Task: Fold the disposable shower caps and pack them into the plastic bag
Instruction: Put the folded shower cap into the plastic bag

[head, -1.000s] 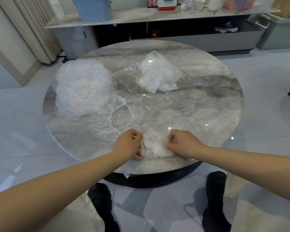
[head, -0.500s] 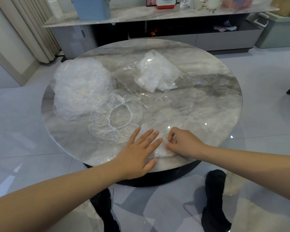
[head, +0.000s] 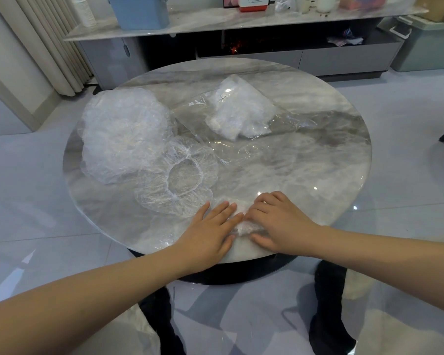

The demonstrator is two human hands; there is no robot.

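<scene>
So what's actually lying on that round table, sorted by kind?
Folded cap under both hands: 1
Open cap lying flat: 1
Heap of unfolded caps: 1, caps inside uncountable
Plastic bag holding folded caps: 1
Total: 4

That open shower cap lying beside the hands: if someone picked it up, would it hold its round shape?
Probably not. The open shower cap is thin, crinkled clear film, so it would likely sag and bunch up. Its gathered rim looks elastic and may pull it inward. It looks very light, so a push would probably slide it on the glossy table.
</scene>
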